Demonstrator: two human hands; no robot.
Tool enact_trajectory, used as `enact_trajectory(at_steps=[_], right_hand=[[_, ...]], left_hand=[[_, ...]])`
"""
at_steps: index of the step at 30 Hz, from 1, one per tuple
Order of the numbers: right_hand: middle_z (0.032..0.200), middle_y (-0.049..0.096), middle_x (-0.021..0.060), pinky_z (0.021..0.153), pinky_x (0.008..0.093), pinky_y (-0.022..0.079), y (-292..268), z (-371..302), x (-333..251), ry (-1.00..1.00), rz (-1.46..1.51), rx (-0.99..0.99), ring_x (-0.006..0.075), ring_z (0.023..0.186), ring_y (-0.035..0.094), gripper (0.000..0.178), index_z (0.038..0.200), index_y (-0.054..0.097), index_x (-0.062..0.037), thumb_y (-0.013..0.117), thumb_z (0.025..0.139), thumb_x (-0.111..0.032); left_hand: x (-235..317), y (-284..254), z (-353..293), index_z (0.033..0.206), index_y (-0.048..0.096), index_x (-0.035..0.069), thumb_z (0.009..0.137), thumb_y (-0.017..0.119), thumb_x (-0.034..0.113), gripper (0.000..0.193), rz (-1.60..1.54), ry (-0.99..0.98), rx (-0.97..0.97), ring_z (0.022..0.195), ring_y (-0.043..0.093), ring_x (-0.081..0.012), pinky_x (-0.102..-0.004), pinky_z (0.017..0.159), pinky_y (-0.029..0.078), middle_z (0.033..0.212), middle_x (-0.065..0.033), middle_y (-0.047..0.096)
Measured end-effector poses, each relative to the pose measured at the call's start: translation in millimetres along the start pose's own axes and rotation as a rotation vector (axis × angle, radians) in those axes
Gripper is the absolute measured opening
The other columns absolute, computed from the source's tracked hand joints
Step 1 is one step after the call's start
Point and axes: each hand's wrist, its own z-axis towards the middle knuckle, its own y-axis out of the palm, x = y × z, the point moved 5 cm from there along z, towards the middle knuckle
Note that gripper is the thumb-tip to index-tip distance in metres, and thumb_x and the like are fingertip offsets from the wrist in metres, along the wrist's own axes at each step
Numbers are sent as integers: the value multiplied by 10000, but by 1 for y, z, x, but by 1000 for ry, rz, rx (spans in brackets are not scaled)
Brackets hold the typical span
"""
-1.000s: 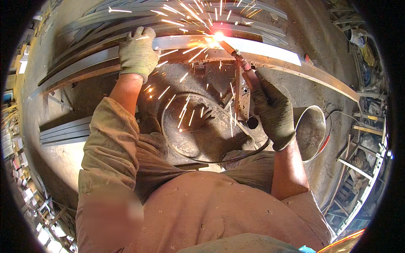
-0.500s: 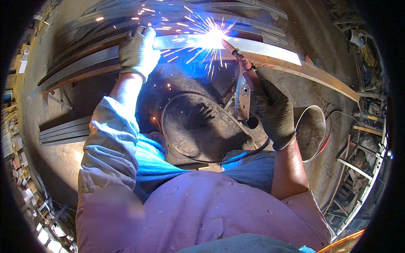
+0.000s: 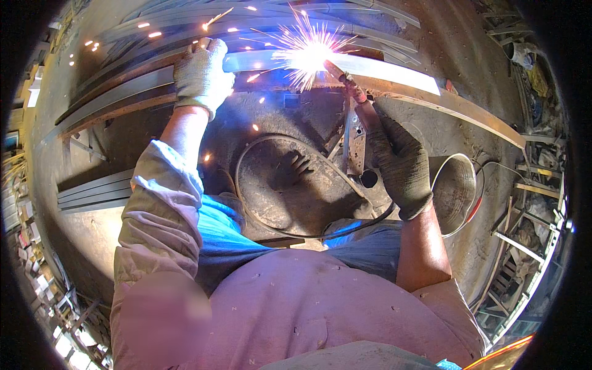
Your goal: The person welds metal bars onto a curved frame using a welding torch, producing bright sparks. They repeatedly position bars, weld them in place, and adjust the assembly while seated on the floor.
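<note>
My left hand [image 3: 200, 75], in a pale knitted glove, presses down on a long steel bar [image 3: 394, 68] that lies across the top of the view. My right hand [image 3: 401, 165], in a dark glove, grips a welding electrode holder [image 3: 361, 108]. The holder's rod tip meets the bar at a bright white arc [image 3: 306, 54], and sparks fly out to the left and upward. A black cable [image 3: 308, 233] loops from the holder down across my lap.
More long steel bars [image 3: 123, 102] lie stacked beside the welded one, and another bundle [image 3: 92, 192] rests on the dirt floor at the left. A round metal bucket [image 3: 455, 192] stands at the right. Metal frames [image 3: 524, 234] and clutter line the right edge.
The arc has stayed lit and the sparks now spread farther left. Both hands hold nearly the same places; the light has turned bluer.
</note>
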Motion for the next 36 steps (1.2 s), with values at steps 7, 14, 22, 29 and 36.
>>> enact_trajectory(at_steps=[7,14,22,29,36], right_hand=[[989,818,133,863,341,602,-1,1,-8,-60,-22,11,123,911,722,326,1328,847,-61,768,1185,-343],[1053,827,100,898,328,602,0,0,-3,29,1,-57,128,964,732,305,1361,836,-51,761,1188,-291],[1140,873,131,946,346,624,-3,-2,-7,-143,-74,-14,128,1023,774,312,1408,824,-48,758,1187,-257],[1172,886,102,961,333,624,-2,-3,-3,37,22,-61,108,1057,764,332,1420,818,-22,760,1188,-253],[1166,884,108,964,326,620,-2,-3,-2,-13,70,-17,105,1058,765,311,1397,834,-38,764,1187,-256]], left_hand=[[-4,4,1,1290,743,167,845,952,236,497,-70,59,26,1269,740,-405,-536,1026,630,1364,-105,743],[3,-4,0,1311,738,173,856,968,254,515,-73,-10,-50,1328,689,-428,-565,1069,620,1396,-105,717],[3,-8,2,1360,728,155,887,927,305,535,-41,21,-4,1321,697,-409,-585,1044,608,1406,-116,714],[-1,1,3,1333,733,168,885,921,272,496,-32,23,-13,1296,715,-410,-577,1036,616,1397,-112,725],[-2,3,1,1303,739,159,877,945,285,490,-61,29,23,1284,721,-398,-551,1035,619,1367,-99,734]])
